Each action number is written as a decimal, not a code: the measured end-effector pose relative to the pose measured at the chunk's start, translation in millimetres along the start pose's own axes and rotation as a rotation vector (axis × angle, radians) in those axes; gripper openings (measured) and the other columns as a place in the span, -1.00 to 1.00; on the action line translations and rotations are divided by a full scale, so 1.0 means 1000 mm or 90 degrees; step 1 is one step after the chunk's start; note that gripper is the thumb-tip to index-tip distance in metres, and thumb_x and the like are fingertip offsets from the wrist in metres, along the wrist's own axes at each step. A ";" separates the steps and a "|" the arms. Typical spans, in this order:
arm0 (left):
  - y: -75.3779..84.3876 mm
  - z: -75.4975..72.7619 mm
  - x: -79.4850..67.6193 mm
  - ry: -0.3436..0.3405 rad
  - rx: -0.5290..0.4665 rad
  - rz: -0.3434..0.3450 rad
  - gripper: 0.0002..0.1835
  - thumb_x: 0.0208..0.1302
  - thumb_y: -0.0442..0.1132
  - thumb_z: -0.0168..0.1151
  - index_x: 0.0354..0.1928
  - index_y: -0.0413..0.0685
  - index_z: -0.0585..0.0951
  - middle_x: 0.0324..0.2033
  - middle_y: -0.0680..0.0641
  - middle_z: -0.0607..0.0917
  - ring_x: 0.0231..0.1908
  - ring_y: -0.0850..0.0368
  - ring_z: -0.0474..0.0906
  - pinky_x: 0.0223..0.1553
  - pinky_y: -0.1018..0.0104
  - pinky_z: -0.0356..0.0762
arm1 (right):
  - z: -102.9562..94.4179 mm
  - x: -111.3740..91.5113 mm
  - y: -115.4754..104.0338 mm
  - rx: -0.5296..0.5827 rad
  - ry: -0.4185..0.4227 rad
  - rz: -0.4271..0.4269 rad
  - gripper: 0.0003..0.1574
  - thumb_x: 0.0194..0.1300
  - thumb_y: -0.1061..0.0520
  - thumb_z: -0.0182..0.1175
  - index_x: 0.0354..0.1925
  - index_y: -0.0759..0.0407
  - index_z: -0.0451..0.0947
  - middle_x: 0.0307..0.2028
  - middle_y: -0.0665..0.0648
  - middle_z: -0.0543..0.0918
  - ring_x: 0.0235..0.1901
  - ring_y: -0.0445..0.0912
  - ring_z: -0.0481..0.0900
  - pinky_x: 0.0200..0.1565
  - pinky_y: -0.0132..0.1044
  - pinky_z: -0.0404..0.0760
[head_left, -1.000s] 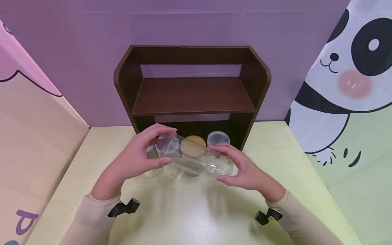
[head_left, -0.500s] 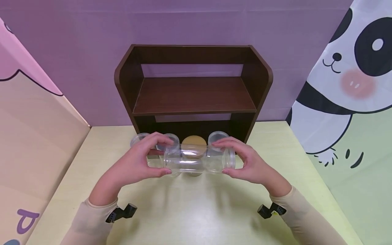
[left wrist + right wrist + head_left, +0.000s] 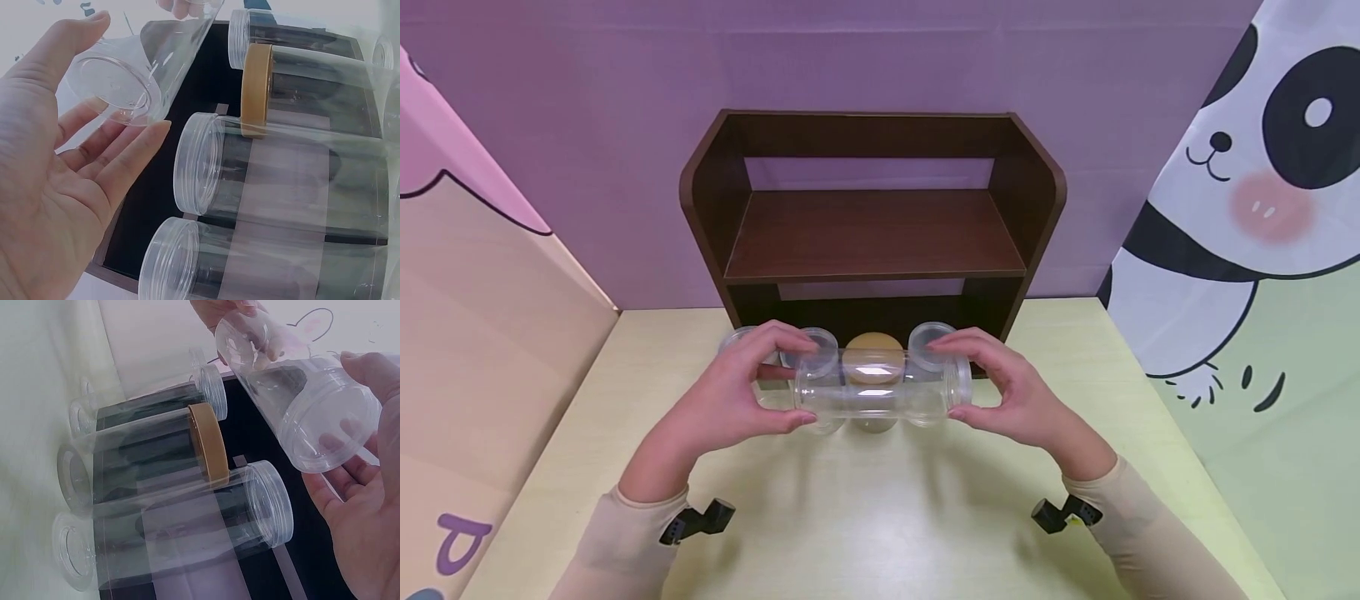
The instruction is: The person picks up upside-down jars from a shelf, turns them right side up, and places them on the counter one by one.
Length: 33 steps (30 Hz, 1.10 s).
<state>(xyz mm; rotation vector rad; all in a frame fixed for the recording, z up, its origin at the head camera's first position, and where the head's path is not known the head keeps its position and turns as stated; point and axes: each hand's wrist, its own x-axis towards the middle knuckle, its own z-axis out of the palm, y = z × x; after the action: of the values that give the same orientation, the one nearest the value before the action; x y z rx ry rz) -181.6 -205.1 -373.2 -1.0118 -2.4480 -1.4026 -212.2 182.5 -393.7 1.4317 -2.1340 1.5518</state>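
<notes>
A clear plastic jar (image 3: 880,392) lies sideways in the air, held between my two hands. My left hand (image 3: 748,387) grips its base end, thumb below and fingers above. The right hand (image 3: 1000,387) grips the end with the clear screw lid (image 3: 337,419). Nothing shows inside the jar. Behind it stand several upright clear jars; one has a tan lid (image 3: 872,358), the others clear lids, such as the clear-lidded jar (image 3: 250,175) nearest the left hand. In the head view the held jar and my left hand partly cover them.
A dark brown two-tier shelf (image 3: 876,233) stands at the back of the pale table (image 3: 880,517), just behind the row of jars. A purple cloth (image 3: 880,58) hangs behind it, with printed panels at both sides.
The held jar has turned from a slant, right end lower, to nearly level. My right hand has moved right and slightly up; over the last half second both hands barely shifted.
</notes>
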 end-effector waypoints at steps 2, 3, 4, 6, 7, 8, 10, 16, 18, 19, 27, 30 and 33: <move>-0.001 0.000 -0.001 0.009 0.002 0.006 -0.22 -0.06 -0.45 0.82 0.25 -0.13 0.64 0.22 0.00 0.66 0.24 0.06 0.57 0.14 0.30 0.77 | 0.000 -0.001 0.000 0.001 0.005 0.002 -0.12 0.07 0.52 0.56 0.36 0.39 0.55 0.31 0.28 0.61 0.39 0.05 0.51 0.47 -0.14 0.55; -0.002 0.000 -0.001 0.012 0.002 0.010 -0.22 -0.07 -0.45 0.82 0.25 -0.12 0.65 0.22 0.00 0.66 0.24 0.07 0.57 0.14 0.30 0.77 | -0.001 -0.001 0.001 0.001 0.006 0.005 -0.12 0.07 0.52 0.56 0.37 0.39 0.55 0.31 0.29 0.60 0.39 0.04 0.51 0.47 -0.14 0.55; -0.003 -0.001 -0.002 0.016 0.002 0.013 -0.21 -0.07 -0.46 0.82 0.25 -0.12 0.65 0.22 0.01 0.66 0.24 0.07 0.57 0.13 0.31 0.77 | -0.001 -0.001 0.001 0.001 0.008 0.007 -0.11 0.07 0.52 0.56 0.37 0.38 0.55 0.30 0.30 0.60 0.38 0.04 0.51 0.47 -0.14 0.56; -0.004 0.000 -0.002 0.022 0.001 0.018 -0.21 -0.08 -0.47 0.82 0.25 -0.10 0.66 0.21 0.01 0.66 0.23 0.07 0.58 0.12 0.31 0.77 | -0.001 -0.002 0.001 0.000 0.010 0.013 -0.11 0.08 0.52 0.55 0.38 0.38 0.54 0.30 0.32 0.59 0.38 0.04 0.51 0.46 -0.15 0.56; -0.005 0.000 -0.003 0.025 0.001 0.019 -0.21 -0.09 -0.47 0.82 0.25 -0.10 0.66 0.21 0.01 0.66 0.23 0.07 0.58 0.12 0.31 0.77 | -0.001 -0.002 0.002 -0.001 0.011 0.015 -0.11 0.07 0.53 0.55 0.38 0.39 0.54 0.29 0.34 0.59 0.37 0.04 0.51 0.46 -0.15 0.57; -0.005 -0.001 -0.003 0.027 0.000 0.019 -0.21 -0.09 -0.48 0.82 0.25 -0.09 0.66 0.21 0.01 0.66 0.23 0.07 0.58 0.12 0.31 0.77 | -0.001 -0.003 0.002 -0.001 0.012 0.019 -0.11 0.07 0.52 0.55 0.38 0.39 0.54 0.29 0.35 0.59 0.37 0.03 0.51 0.45 -0.16 0.57; -0.006 -0.001 -0.003 0.031 -0.002 0.017 -0.20 -0.10 -0.49 0.82 0.25 -0.08 0.66 0.22 0.01 0.66 0.22 0.08 0.59 0.11 0.31 0.78 | -0.001 -0.003 0.002 0.002 0.015 0.023 -0.10 0.07 0.53 0.55 0.39 0.39 0.53 0.29 0.35 0.58 0.37 0.04 0.51 0.44 -0.16 0.58; -0.008 -0.001 -0.004 0.041 -0.006 0.013 -0.20 -0.09 -0.48 0.82 0.25 -0.05 0.66 0.22 0.03 0.65 0.22 0.10 0.60 0.11 0.31 0.78 | 0.000 -0.003 0.003 0.023 0.014 0.023 -0.04 0.05 0.56 0.57 0.42 0.40 0.49 0.32 0.34 0.55 0.38 0.07 0.49 0.47 -0.12 0.56; -0.009 0.000 -0.004 0.044 -0.009 0.014 -0.21 -0.09 -0.48 0.82 0.24 -0.06 0.66 0.22 0.03 0.65 0.21 0.10 0.61 0.10 0.31 0.78 | -0.001 -0.002 0.003 0.030 0.010 0.018 -0.01 0.04 0.56 0.59 0.42 0.42 0.46 0.32 0.37 0.53 0.38 0.08 0.49 0.46 -0.11 0.57; -0.009 0.000 -0.004 0.045 -0.013 0.017 -0.21 -0.10 -0.49 0.82 0.24 -0.06 0.66 0.22 0.03 0.65 0.21 0.10 0.61 0.10 0.31 0.78 | -0.001 -0.002 0.003 0.033 0.009 0.016 0.00 0.03 0.56 0.60 0.42 0.44 0.45 0.32 0.38 0.52 0.37 0.09 0.49 0.45 -0.11 0.59; -0.009 0.004 -0.002 0.033 -0.033 -0.020 -0.24 0.00 -0.45 0.79 0.27 -0.09 0.62 0.26 0.01 0.61 0.25 0.08 0.56 0.18 0.31 0.75 | -0.003 -0.002 0.002 0.044 0.024 -0.006 0.03 0.02 0.63 0.53 0.44 0.47 0.40 0.32 0.43 0.51 0.33 0.13 0.54 0.36 -0.11 0.68; -0.007 0.004 -0.003 0.020 -0.036 -0.050 -0.24 0.05 -0.42 0.77 0.30 -0.06 0.59 0.29 0.02 0.59 0.27 0.08 0.57 0.23 0.32 0.71 | -0.004 -0.001 0.000 0.053 0.035 -0.003 0.03 0.01 0.64 0.51 0.45 0.51 0.39 0.32 0.47 0.51 0.34 0.15 0.53 0.37 -0.12 0.67; -0.005 0.004 -0.003 0.010 -0.027 -0.072 -0.23 0.08 -0.38 0.77 0.31 -0.02 0.57 0.30 0.03 0.61 0.27 0.09 0.60 0.26 0.36 0.68 | -0.005 0.001 -0.004 0.063 0.047 0.004 0.03 0.05 0.62 0.52 0.47 0.55 0.38 0.33 0.44 0.52 0.37 0.13 0.52 0.38 -0.13 0.65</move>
<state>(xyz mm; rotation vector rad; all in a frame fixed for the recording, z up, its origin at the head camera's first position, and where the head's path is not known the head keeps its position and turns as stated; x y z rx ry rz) -181.1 -204.8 -380.2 -0.8783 -2.5104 -1.4967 -211.6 185.6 -388.4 1.3760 -2.0485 1.7075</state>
